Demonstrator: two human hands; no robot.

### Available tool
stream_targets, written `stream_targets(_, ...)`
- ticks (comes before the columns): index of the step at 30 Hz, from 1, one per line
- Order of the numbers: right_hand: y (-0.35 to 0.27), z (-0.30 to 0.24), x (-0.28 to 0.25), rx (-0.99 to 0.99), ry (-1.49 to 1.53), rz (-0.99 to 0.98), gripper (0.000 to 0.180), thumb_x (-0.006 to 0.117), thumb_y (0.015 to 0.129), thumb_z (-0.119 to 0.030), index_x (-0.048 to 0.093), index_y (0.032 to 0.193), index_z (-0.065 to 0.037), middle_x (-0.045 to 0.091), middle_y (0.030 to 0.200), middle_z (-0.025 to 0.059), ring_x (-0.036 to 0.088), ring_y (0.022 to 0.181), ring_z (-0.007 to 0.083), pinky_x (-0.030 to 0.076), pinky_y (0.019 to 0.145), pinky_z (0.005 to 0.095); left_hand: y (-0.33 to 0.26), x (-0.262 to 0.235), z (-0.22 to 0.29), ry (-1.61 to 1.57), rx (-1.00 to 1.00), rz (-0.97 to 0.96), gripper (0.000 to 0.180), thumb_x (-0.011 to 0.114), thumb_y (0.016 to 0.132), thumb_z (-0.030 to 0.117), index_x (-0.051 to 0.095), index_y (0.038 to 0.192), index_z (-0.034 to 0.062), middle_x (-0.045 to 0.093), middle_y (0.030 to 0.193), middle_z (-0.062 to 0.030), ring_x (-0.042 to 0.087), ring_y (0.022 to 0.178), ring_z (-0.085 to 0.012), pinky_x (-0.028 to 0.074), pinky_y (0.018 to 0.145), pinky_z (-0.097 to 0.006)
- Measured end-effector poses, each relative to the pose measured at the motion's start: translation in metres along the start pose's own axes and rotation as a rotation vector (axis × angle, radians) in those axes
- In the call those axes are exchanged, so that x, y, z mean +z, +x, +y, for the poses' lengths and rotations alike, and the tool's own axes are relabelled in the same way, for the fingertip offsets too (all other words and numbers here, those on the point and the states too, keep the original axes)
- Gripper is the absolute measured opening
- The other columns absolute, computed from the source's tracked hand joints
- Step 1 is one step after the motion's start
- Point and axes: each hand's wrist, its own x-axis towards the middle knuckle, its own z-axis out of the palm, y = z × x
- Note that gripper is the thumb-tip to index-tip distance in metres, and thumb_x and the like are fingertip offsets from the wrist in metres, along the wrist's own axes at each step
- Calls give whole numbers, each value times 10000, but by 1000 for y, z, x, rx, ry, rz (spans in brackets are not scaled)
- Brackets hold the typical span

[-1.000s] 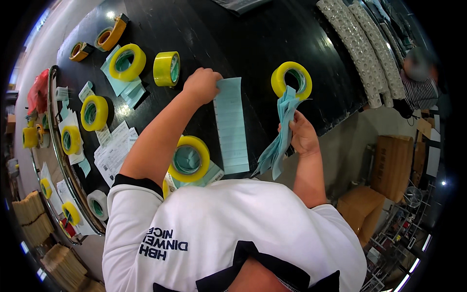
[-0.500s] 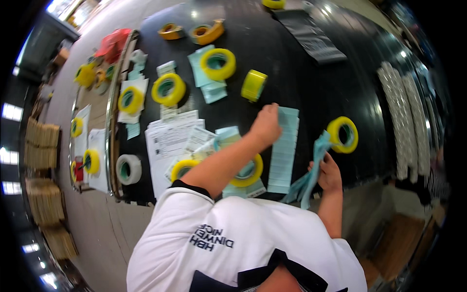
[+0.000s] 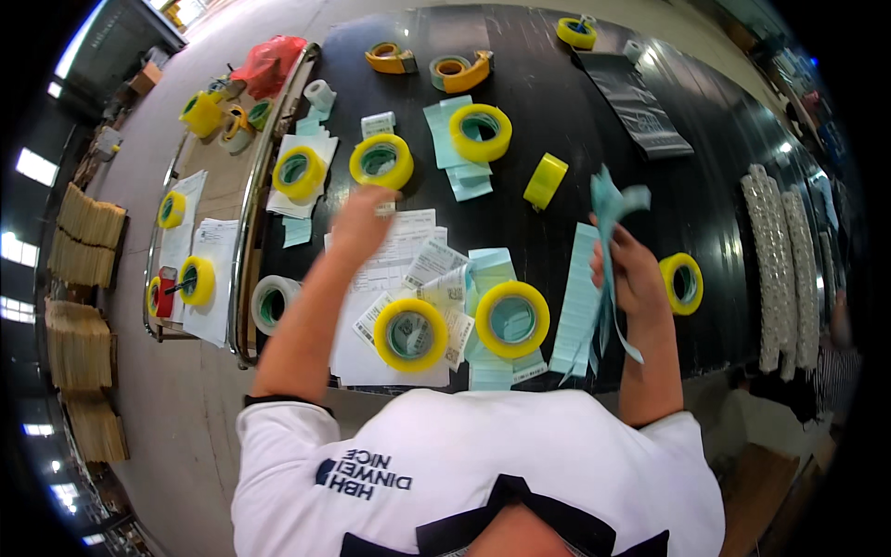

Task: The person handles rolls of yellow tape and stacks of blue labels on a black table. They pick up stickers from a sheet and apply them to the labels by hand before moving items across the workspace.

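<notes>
My right hand [image 3: 634, 271] is closed around a bundle of light blue paper strips [image 3: 608, 232]. Their tops fan out above the fingers, and loose ends curl down below. Beside the bundle, a flat light blue label strip [image 3: 575, 297] lies on the black table. My left hand [image 3: 362, 227] is over the printed sheets [image 3: 408, 243], just below a yellow tape roll [image 3: 381, 161]. Its fingertips are at a small white slip below that roll; blur hides whether they grip it. Two more yellow tape rolls, left [image 3: 409, 335] and right [image 3: 511, 319], rest on labels near the front edge.
A yellow roll [image 3: 681, 284] lies right of my right hand. Farther back are a roll standing on its side [image 3: 545, 181], orange tape dispensers [image 3: 461, 71] and a grey plastic bag [image 3: 636, 104]. Bubble-wrap rolls [image 3: 768, 269] line the right; a metal-framed cart [image 3: 243, 278] adjoins the left.
My left hand has moved left, from the flat blue label strip to the printed sheets below a tape roll. My right hand has raised its bundle of strips. The view has shifted.
</notes>
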Motion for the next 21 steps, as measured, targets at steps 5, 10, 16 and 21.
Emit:
stream_targets(5, 82, -1, 49, 51, 123, -297, 401, 533, 969, -62, 440, 1341, 53, 622, 1064, 173, 676, 906, 246, 580, 826, 356, 39, 8, -87, 361, 3, -93, 394, 745, 795, 166, 675, 1183, 154, 594, 1282, -83, 503, 1248, -286, 440, 1019, -389)
stream_targets(10, 156, 4, 113, 180, 214, -500, 330, 528, 975, -65, 486, 1283, 46, 646, 1054, 181, 677, 941, 268, 564, 876, 384, 56, 56, -112, 366, 54, -49, 536, 768, 782, 249, 599, 1289, 202, 509, 1395, -87, 380, 1343, -351, 359, 1102, -427)
stream_targets(16, 255, 58, 168, 198, 146, -401, 306, 533, 971, -66, 501, 1259, 35, 626, 1112, 161, 654, 995, 267, 540, 924, 393, 81, 45, -141, -100, 10, 30, 361, 738, 807, 185, 680, 1137, 51, 620, 1218, -153, 461, 1232, -366, 412, 1049, -427)
stream_targets(21, 313, 128, 239, 198, 15, -201, 314, 525, 956, -75, 525, 1249, 36, 616, 1171, 173, 638, 1033, 291, 511, 948, 415, 86, -2, -177, -1218, -395, 122, 357, 606, 978, 157, 560, 1291, -9, 631, 1147, -59, 621, 991, -130, 515, 849, -268)
